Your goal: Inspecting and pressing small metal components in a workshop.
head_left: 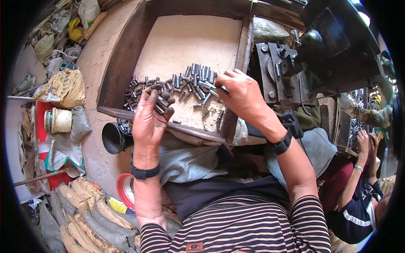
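Centre-left of frame, the left hand (pixel 148 120) cups short dark metal cylinders (pixel 161 103) (loose hold might spill some); right hand's (pixel 241 92) grip is unclear.

Workshop: a cluttered place of small metalwork.
Machine (pixel 325 46): heavy, dark, bolted metal, upper right of the frame.
Tray (pixel 190 38): wooden-sided, top centre, scattered with short metal pieces (pixel 196 82).
Sacks (pixel 90 221): piled at lower left.
Floor (pixel 95 80): worn paving, left of centre, with a black bucket (pixel 111 138).
Co-worker (pixel 353 202): lower right, beside more metal parts (pixel 356 128).

Bright light glints on metal pins (pixel 206 99); picture edges curve into black.
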{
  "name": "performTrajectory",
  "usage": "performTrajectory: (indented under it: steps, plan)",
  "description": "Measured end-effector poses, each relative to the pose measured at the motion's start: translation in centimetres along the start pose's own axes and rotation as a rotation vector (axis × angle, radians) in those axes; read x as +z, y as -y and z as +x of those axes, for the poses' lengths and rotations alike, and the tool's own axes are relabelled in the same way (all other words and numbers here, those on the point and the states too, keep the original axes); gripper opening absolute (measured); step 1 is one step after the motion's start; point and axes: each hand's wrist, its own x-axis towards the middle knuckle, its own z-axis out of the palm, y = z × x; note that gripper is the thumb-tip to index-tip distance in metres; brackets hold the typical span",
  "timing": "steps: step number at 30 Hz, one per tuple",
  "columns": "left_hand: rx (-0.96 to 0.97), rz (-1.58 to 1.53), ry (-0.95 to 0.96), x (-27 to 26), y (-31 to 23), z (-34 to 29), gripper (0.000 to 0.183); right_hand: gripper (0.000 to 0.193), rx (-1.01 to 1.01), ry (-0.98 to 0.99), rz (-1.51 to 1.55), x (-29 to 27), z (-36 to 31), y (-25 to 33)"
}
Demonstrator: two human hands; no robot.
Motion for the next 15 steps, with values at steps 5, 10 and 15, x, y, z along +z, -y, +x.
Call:
performTrajectory:
  steps: [5,10,15]
  plan:
    - [-0.036,0.829,0.029,0.0,-2.5,1.9,0.012,0.011,0.022,0.086,-0.160,3.7,1.5,-1.0]
    - [0.063,1.671,0.223,-1.0,-2.4,3.1,0.017,0.010,0.019,0.098,-0.235,5.5,1.5,-1.1]
    - [0.034,2.055,0.366,0.8,-1.2,3.8,0.027,0.011,0.033,0.162,-0.247,5.5,1.8,-0.9]
